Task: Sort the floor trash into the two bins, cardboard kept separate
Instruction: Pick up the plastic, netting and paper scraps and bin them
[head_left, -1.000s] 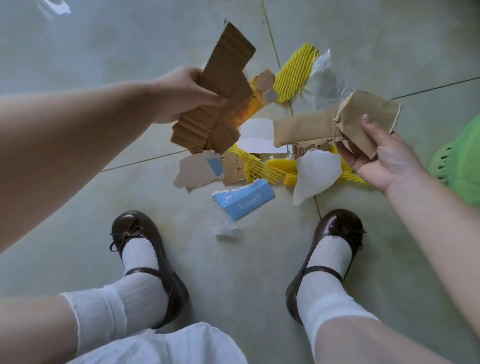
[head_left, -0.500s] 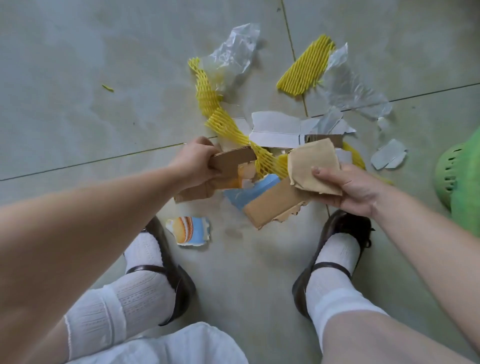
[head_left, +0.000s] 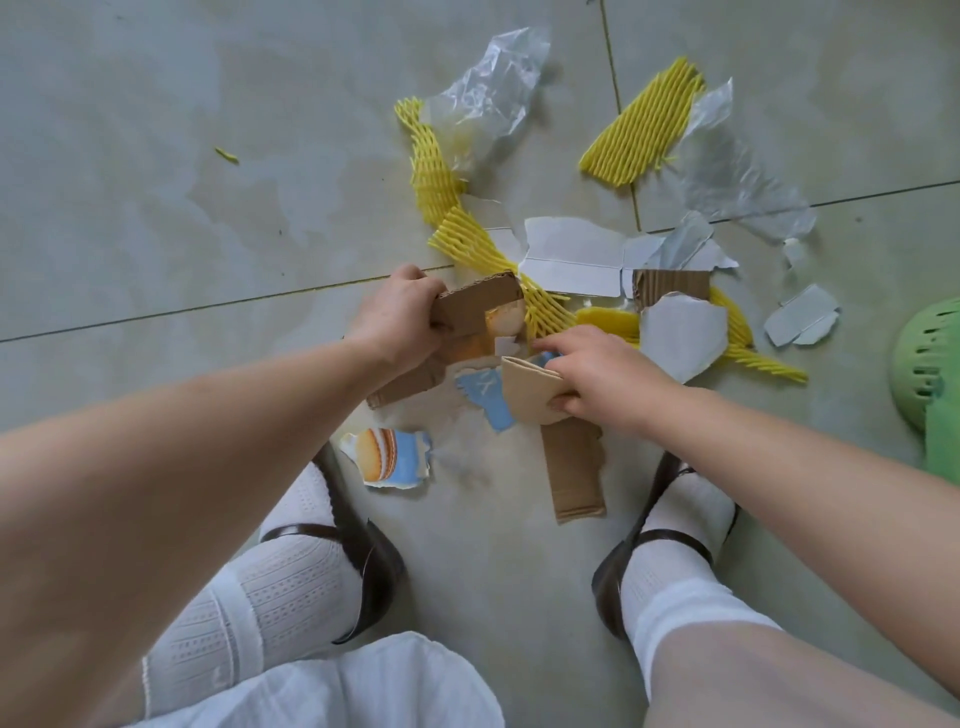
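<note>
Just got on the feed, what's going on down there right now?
A person is crouched over a scatter of trash on the tiled floor, gathering cardboard. The left hand grips a stack of brown corrugated cardboard, and the right hand holds a tan cardboard piece low over the pile. Yellow foam netting, clear plastic film, white paper scraps and another cardboard strip lie on the floor. Part of a green bin shows at the right edge; nothing is going into it yet.
</note>
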